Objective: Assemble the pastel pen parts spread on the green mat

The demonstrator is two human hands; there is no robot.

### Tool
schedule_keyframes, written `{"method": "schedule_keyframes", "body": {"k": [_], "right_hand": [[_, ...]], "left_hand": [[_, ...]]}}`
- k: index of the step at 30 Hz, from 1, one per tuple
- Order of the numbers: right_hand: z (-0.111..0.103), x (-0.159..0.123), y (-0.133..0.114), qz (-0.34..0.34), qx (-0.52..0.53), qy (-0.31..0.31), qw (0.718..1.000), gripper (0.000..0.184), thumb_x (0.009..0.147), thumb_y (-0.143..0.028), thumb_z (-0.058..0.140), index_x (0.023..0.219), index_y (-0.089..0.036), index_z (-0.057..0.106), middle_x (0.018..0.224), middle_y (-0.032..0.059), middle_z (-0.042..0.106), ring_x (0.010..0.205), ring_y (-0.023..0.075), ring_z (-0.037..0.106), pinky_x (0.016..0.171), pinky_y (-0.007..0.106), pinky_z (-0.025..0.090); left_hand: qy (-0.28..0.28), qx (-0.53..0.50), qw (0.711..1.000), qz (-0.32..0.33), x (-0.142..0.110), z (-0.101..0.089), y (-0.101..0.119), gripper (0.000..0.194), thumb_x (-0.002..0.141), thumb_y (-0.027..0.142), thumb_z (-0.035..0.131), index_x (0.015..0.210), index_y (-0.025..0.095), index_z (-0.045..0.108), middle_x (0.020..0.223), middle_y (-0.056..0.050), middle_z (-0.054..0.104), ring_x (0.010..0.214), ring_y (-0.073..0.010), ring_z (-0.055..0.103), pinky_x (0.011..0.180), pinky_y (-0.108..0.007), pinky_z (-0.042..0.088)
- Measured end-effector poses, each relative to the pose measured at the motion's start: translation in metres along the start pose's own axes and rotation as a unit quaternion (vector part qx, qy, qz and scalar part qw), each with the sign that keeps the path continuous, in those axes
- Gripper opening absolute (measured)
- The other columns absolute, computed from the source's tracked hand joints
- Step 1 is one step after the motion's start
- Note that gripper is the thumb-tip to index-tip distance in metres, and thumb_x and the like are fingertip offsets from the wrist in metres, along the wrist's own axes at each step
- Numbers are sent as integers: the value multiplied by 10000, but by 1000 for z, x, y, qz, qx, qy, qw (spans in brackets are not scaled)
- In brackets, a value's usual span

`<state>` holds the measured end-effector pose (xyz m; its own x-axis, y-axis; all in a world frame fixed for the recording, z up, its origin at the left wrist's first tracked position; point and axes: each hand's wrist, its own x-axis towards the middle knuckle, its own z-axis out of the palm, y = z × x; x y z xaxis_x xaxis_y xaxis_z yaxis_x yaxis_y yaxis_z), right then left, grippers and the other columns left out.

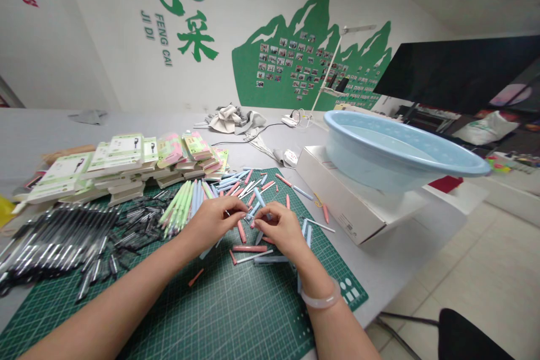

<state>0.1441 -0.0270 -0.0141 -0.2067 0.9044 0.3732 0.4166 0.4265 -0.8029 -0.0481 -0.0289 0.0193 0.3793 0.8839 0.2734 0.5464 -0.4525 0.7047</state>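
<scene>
My left hand (216, 217) and my right hand (280, 227) meet above the green cutting mat (177, 315), thumbs and fingers pinched. Between the fingertips is a small light-blue pen part (249, 216), partly hidden; its exact shape is too small to tell. Under and around the hands lie loose pink and blue pen barrels, including a pink barrel (250, 248) and a blue barrel (270, 260). A thin white refill (255, 256) rests between these two. By my left wrist is a bundle of light-green pens (179, 207).
Many black pens (63, 242) cover the mat's left side. Stacked pen boxes (122, 154) stand behind them. At the right, a blue basin (379, 163) sits on a white carton (343, 208). Crumpled cloths (232, 119) and a cable lie farther back.
</scene>
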Motion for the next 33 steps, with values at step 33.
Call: {"method": "schedule_keyframes", "body": {"k": [33], "right_hand": [[8,-7,-4,191,371,11,909,208,646,-305,742,744,-139,664,637,44,691,602,160,644,625,285,514]], "left_hand": [[78,-319,937,-118,-2,26,-6,162,693,249,686,821,152,667,748,-32,683,714,-176,650,685,-283,521]]}}
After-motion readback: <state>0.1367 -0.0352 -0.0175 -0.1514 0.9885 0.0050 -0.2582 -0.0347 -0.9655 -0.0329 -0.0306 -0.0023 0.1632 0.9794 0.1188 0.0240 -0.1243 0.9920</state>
